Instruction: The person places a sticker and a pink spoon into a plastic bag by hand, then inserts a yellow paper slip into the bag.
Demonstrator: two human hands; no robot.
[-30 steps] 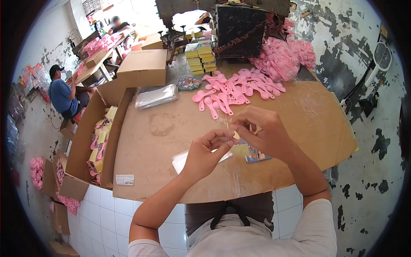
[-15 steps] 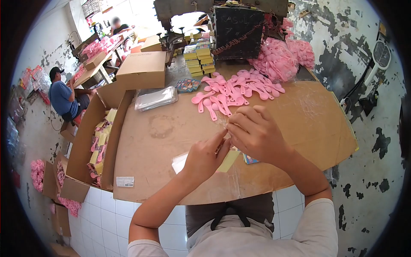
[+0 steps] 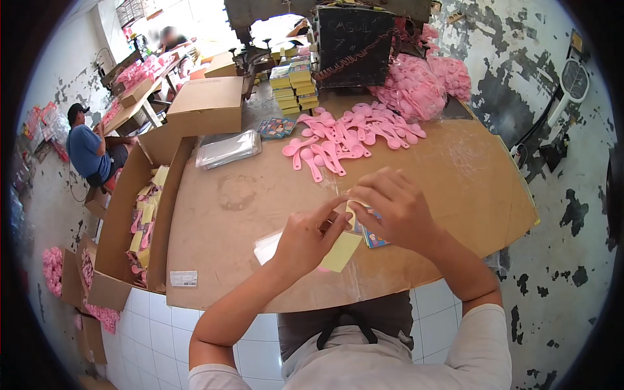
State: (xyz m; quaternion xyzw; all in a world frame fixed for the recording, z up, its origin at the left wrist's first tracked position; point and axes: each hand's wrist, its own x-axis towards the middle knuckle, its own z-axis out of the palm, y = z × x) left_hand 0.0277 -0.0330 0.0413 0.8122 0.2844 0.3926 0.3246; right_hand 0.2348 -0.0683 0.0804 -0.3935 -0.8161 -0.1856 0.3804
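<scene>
Both hands meet above the near middle of the table. The fingers of my left hand (image 3: 309, 239) are closed in a pinch on what looks like the edge of a clear plastic bag. Fingertips of my right hand (image 3: 390, 207) pinch the same edge, close to the left fingers. Below them hangs a pale yellow card (image 3: 342, 252), with a bit of pink at its lower edge; the bag's outline is hard to make out. Printed cards (image 3: 375, 238) lie under my right hand. Beside my left wrist are white or clear sleeves (image 3: 265, 248), partly covered.
Pink spoons (image 3: 354, 133) are heaped on the cardboard-covered table (image 3: 455, 195). Clear bags (image 3: 227, 151) and card stacks (image 3: 296, 84) lie behind. An open carton (image 3: 117, 260) of packed pieces stands left. Two people sit farther back, one in a blue shirt (image 3: 88, 153).
My hands have come slightly lower and the fingers have shifted along the edge. More of the yellow card now shows below them. The whole view has moved a little.
</scene>
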